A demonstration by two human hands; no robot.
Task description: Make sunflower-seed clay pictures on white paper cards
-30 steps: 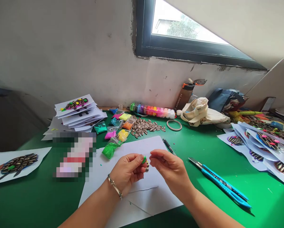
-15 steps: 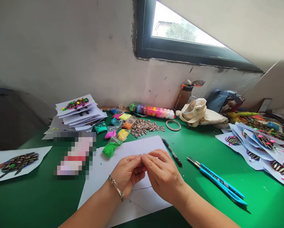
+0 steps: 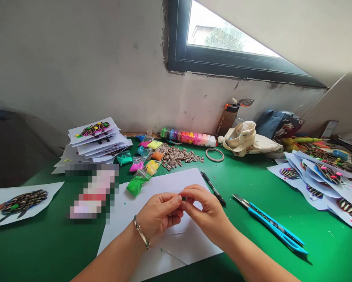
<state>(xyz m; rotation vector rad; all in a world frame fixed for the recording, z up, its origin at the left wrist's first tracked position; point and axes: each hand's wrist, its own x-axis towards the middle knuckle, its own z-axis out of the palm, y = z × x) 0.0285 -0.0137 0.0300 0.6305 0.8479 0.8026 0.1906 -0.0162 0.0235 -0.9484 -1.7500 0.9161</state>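
Above a white paper sheet (image 3: pixel 117 227), my hands meet at the fingertips. A tiny dark green piece of modelling clay (image 3: pixel 184 199) shows between them. My left hand (image 3: pixel 161 213) pinches it with thumb and forefinger, the other fingers curled; a silver bangle circles that wrist. On the other side, the thumb and forefinger of my right hand (image 3: pixel 207 213) also close on the piece. A bag of bright green clay (image 3: pixel 136 185) rests at the sheet's top left edge. Beside the right hand lies a black pen (image 3: pixel 213 188).
Further right is a blue utility knife (image 3: pixel 274 225), blade exposed. Behind the sheet are a sunflower seed pile (image 3: pixel 178 156), small clay bags, a tape roll (image 3: pixel 215 155) and a bottle (image 3: pixel 228 117). Paper stacks (image 3: pixel 105 147) and seed pictures (image 3: pixel 325 180) flank the workspace.
My right hand's fingers have opened up and shifted around the green piece, which shows more clearly now. The left hand has barely moved.
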